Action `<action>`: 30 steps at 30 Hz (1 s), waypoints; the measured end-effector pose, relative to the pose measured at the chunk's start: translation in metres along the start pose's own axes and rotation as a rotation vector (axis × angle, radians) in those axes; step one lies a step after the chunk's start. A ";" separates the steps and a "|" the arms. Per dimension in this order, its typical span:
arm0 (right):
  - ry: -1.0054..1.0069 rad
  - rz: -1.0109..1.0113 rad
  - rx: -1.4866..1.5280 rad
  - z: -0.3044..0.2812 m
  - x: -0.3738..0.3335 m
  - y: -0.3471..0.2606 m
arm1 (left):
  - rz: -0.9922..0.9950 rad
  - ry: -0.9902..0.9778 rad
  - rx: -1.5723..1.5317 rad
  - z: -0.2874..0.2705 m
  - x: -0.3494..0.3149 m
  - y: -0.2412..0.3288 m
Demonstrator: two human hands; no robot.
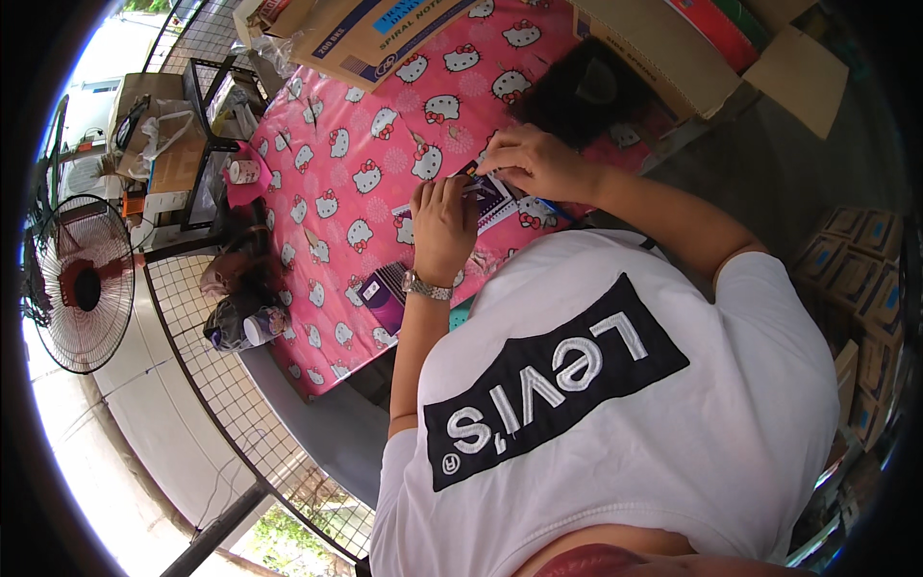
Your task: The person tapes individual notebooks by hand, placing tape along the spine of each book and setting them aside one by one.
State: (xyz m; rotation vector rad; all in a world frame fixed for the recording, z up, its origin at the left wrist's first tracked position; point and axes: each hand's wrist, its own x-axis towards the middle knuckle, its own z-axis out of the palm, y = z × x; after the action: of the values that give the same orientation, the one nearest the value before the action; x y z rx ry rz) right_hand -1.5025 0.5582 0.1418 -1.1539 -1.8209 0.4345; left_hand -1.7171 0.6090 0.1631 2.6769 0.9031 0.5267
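A purple, black and white printed item (495, 204), flat like a notebook, lies near the table edge in front of my body. My left hand (443, 223), with a metal watch at the wrist, has its fingers bent together at the item's left side. Just past its far edge, my right hand (540, 165) has thumb and fingers pinched together. What either set of fingertips grips is too small to make out. Left of my left wrist lies a purple notebook-like stack (383, 294), partly behind the forearm.
A pink cartoon-print cloth (365, 231) covers the table. Cardboard boxes (361, 43) (663, 58) stand at its far side, beside a black furry-looking item (586, 91). A cup (244, 172) and bags (236, 288) sit left, near a fan (87, 287). Stacked cartons (860, 274) stand right.
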 end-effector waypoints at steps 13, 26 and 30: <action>0.065 0.129 0.279 0.021 -0.020 -0.002 | 0.025 0.025 0.006 0.002 -0.005 0.004; -0.137 0.241 0.163 0.003 -0.011 -0.016 | 0.031 0.067 0.048 0.005 -0.009 0.008; -0.280 0.306 -0.062 -0.003 0.001 -0.033 | 0.039 0.037 0.125 0.003 -0.010 0.009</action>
State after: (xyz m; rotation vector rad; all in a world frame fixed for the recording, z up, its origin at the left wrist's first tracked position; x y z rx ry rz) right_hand -1.5177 0.5419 0.1659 -1.4829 -1.9084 0.7517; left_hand -1.7187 0.5954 0.1606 2.8107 0.9250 0.5472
